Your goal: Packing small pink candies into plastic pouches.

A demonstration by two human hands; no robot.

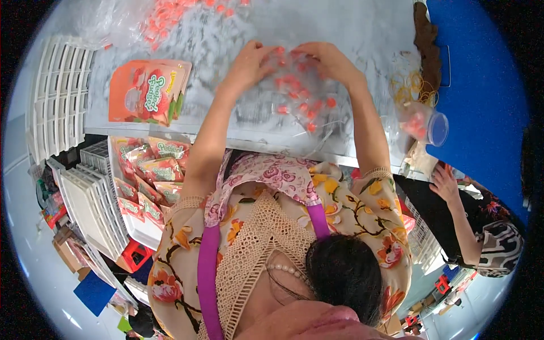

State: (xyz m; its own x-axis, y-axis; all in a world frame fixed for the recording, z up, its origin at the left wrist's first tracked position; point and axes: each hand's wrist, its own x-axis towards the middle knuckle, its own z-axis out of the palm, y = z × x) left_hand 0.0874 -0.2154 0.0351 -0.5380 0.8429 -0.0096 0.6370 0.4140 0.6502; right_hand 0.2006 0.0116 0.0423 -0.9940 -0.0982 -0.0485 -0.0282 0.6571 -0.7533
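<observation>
At the middle of the work table [226, 127], both my hands are at a clear plastic bag [309, 107] with several small red pieces in and around it. The fingers of my left hand [253, 65] are bent and closed at the bag's far left. My right hand [324, 59] curls its fingers over the far right side of the plastic. Motion blurs the bag, so its mouth and exact outline are hard to make out. To the left lies a stack of flat red-orange printed pouches [136, 93].
Loose red pieces [164, 20] lie by crumpled clear plastic [107, 22] at the far left. Yellow rubber bands [408, 88] and a clear jar [416, 124] are on the right. Filled pouches [164, 170] sit below the left edge, by white crates [59, 96]. A co-worker's hand [445, 184] shows lower right.
</observation>
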